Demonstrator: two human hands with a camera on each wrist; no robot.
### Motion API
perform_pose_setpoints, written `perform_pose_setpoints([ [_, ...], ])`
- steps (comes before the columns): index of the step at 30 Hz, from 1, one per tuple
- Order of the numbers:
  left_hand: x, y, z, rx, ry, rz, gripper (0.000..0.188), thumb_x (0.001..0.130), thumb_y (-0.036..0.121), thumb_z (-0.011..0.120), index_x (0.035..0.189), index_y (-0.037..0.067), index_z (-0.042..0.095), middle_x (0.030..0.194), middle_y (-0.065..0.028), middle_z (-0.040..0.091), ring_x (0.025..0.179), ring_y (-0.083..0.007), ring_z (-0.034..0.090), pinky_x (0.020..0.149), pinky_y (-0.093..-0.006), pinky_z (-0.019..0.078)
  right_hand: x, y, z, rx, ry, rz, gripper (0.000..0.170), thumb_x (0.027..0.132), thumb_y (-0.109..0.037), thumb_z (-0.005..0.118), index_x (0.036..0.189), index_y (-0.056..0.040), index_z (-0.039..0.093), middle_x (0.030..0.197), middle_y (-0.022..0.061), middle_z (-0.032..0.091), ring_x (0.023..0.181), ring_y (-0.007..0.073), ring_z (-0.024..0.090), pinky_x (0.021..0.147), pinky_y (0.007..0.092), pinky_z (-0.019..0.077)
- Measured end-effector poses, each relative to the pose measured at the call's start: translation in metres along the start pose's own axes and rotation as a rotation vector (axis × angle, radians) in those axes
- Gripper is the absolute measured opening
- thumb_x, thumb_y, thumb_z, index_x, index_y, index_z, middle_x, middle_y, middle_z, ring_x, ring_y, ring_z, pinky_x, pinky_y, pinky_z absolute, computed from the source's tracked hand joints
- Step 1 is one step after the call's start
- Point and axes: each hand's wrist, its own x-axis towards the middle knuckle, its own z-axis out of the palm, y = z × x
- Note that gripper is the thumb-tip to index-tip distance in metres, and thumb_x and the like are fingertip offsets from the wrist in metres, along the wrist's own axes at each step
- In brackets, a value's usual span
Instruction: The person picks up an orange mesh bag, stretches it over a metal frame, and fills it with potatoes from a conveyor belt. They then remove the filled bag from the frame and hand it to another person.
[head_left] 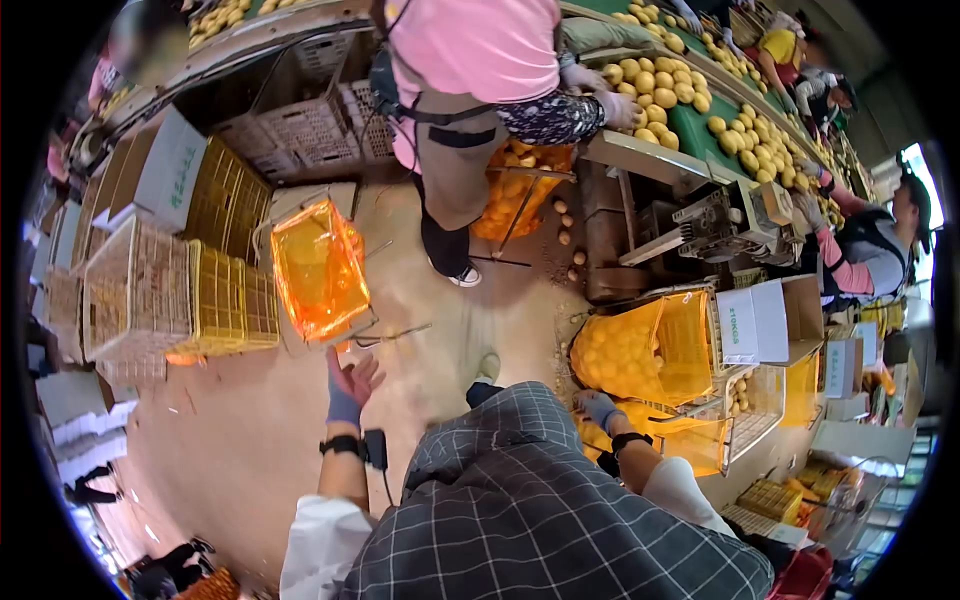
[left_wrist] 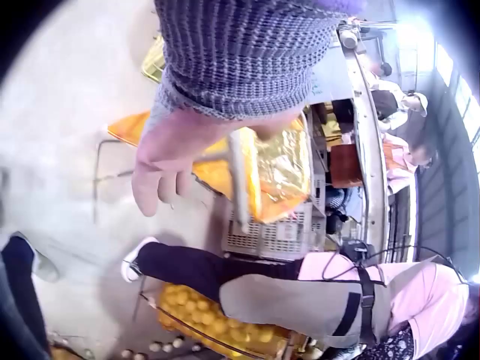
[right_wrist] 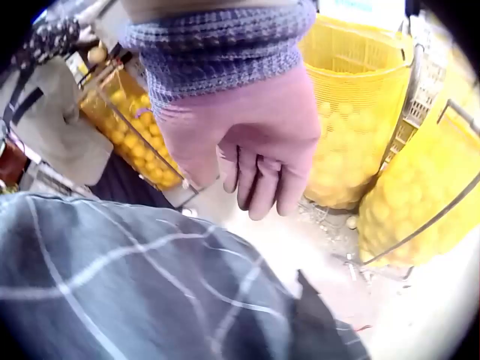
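My gloved left hand (head_left: 352, 388) reaches forward with fingers spread and nothing in its grip. Just beyond it, an orange mesh bag (head_left: 318, 268) hangs wide-mouthed on a metal stand. From the left wrist, the glove (left_wrist: 180, 150) overlaps the metal stand (left_wrist: 238, 176) and the bag's shiny inside (left_wrist: 281, 169). My gloved right hand (head_left: 598, 408) hangs at my side, its fingers (right_wrist: 262, 187) loosely bent and holding nothing. Nearest to it are yellow mesh bags (right_wrist: 345, 135) filled with round yellow produce, standing on the floor in metal frames.
A person in pink (head_left: 475, 60) stands ahead at a sorting belt (head_left: 700, 130) with heaps of round produce. An orange bag of produce (head_left: 510, 200) stands beside that person's legs. Stacked plastic crates (head_left: 140, 290) are on the left, cartons (head_left: 755, 320) on the right. Loose produce (head_left: 563, 222) lies on the floor.
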Motion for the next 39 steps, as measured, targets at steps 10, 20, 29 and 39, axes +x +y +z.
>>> perform_pose_setpoints([
  [10, 0.125, 0.018, 0.014, 0.114, -0.072, 0.187, 0.026, 0.089, 0.027, 0.044, 0.107, 0.009, 0.049, 0.1, -0.009, 0.06, 0.086, -0.0267, 0.06, 0.074, -0.0364, 0.0513, -0.025, -0.014, -0.046, 0.419, 0.065, -0.057, 0.022, 0.083, -0.031, 0.057, 0.097, -0.0149, 0.055, 0.087, -0.0004, 0.058, 0.074, 0.0139, 0.055, 0.067, 0.0296, 0.0439],
  [20, 0.157, 0.067, 0.017, 0.171, -0.082, 0.174, 0.027, 0.09, 0.027, 0.042, 0.107, 0.007, 0.051, 0.099, -0.0086, 0.061, 0.09, -0.0253, 0.06, 0.079, -0.0376, 0.0495, -0.016, -0.024, -0.057, 0.314, 0.152, -0.018, 0.015, 0.08, -0.029, 0.053, 0.085, -0.0147, 0.056, 0.079, -0.0013, 0.055, 0.068, 0.0131, 0.055, 0.061, 0.0285, 0.0444],
  [29, 0.15, 0.094, 0.002, 0.214, -0.066, 0.039, 0.033, 0.09, 0.036, 0.042, 0.108, 0.012, 0.053, 0.101, -0.0068, 0.062, 0.095, -0.0232, 0.059, 0.08, -0.0372, 0.0491, 0.01, -0.038, -0.045, 0.287, 0.12, -0.161, 0.02, 0.082, -0.032, 0.053, 0.087, -0.0129, 0.056, 0.084, 0.0003, 0.057, 0.071, 0.0137, 0.056, 0.062, 0.0283, 0.0452],
  [39, 0.115, 0.082, 0.018, 0.466, -0.003, -0.053, 0.04, 0.084, 0.048, 0.041, 0.101, 0.013, 0.053, 0.09, -0.0063, 0.059, 0.084, -0.024, 0.057, 0.071, -0.0365, 0.0497, -0.003, -0.016, -0.011, 0.453, 0.176, -0.095, 0.02, 0.081, -0.026, 0.049, 0.082, -0.0086, 0.059, 0.073, 0.0047, 0.059, 0.06, 0.015, 0.055, 0.053, 0.0273, 0.0442],
])
